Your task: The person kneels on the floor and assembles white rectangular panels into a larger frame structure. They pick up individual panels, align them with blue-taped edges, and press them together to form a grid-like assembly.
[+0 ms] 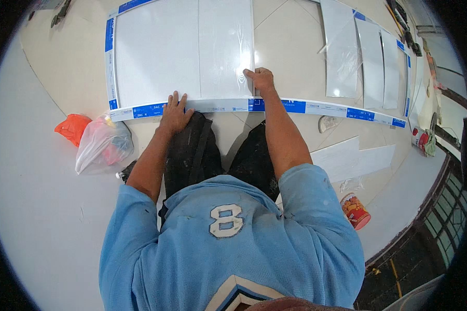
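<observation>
Glossy white panel (pixel 225 44) inside frame (pixel 324 108), left of middle, seemingly being aligned. Left hand (pixel 177 114) spread on frame's near rail; right hand (pixel 262 79) curled at panel edge, grasp unclear. Next likely needs even sideways pressure.

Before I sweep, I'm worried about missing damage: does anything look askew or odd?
Yes: at the right of the blue-and-white frame, three narrow white panels lie with uneven gaps, unlike the two wide panels meeting at left. Clear film also looks loose on one narrow panel.
</observation>
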{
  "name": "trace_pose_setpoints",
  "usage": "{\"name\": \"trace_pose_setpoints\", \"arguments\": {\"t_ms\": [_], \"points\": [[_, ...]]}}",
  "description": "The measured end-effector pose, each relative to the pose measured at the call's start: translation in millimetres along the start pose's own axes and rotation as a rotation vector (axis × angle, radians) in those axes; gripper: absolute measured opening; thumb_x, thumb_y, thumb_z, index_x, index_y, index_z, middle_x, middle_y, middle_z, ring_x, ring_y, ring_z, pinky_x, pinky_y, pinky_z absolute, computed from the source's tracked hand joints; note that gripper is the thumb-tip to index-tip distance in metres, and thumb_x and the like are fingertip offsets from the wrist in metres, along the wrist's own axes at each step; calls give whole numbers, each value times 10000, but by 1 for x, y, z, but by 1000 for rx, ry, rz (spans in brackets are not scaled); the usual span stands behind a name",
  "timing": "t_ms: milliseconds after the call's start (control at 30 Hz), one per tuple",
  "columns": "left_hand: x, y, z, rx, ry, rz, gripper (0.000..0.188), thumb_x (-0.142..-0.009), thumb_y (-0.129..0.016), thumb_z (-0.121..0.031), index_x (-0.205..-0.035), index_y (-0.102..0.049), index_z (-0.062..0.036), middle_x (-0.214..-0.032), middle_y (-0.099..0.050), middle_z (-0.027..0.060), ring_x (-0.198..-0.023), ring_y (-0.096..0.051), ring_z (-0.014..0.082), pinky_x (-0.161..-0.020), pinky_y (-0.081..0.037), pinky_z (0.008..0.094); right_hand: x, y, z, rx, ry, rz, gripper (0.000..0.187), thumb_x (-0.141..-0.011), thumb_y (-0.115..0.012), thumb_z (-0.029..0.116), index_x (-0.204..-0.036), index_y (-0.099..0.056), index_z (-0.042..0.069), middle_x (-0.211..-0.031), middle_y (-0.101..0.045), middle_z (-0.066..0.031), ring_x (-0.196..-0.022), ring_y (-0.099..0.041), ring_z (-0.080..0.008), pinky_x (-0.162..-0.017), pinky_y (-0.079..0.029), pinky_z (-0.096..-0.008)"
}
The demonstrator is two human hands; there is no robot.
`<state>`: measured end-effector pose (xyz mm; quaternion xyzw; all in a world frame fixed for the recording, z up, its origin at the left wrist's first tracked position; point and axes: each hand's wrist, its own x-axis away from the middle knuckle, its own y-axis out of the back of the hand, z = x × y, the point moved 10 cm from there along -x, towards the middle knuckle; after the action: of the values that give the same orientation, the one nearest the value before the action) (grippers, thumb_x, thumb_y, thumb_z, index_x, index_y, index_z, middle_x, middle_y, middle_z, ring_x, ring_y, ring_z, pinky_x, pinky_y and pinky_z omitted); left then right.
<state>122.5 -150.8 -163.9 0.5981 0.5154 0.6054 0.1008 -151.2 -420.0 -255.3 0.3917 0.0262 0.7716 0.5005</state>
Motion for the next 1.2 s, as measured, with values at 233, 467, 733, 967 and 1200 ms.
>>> {"name": "trace_pose_setpoints", "arguments": {"t_ms": [233,467,733,967,1200], "points": [[-6,9,-1,128,-53,0,681,-1049,-596,-444,-1623,-398,-137,-1746,-135,268,-1616,-103,475,-1252,-185,683,-5,-3,-7,-154,-82,-120,384,-839,-844,316,-930,-760,-47,-914,-761,-199,-838,-723,-313,-805,-558,-433],[1,8,-3,157,-61,-15,716,-1034,-590,-484,-1616,-406,-109,-1739,-169,262,-1614,-117,473,-1265,-154,677,16,-1,5,-120,50,-352,343,-901,-786,231,-1043,-735,-77,-946,-744,-174,-886,-692,-274,-831,-548,-410],[-69,75,12,-20,52,-296,958,-961,-634,-635,-1687,-228,-161,-1751,-98,249,-1605,-100,496,-1191,-156,794,7,-3,23,32,-6,-333,512,-848,-848,435,-905,-694,-50,-835,-686,-187,-773,-649,-314,-743,-522,-462],[-113,69,36,-33,324,-88,1078,-962,-609,-681,-1714,37,-256,-1764,156,182,-1604,140,486,-1118,-67,887,3,-1,17,-106,8,-292,388,-859,-875,320,-827,-696,-23,-730,-657,-102,-681,-596,-214,-674,-506,-397],[-110,67,38,-37,265,-170,1082,-960,-611,-694,-1716,18,-242,-1760,149,202,-1601,104,511,-1084,-92,909,14,-1,20,-144,73,-460,396,-858,-868,336,-859,-705,-25,-738,-647,-88,-688,-591,-218,-684,-507,-397]]}}
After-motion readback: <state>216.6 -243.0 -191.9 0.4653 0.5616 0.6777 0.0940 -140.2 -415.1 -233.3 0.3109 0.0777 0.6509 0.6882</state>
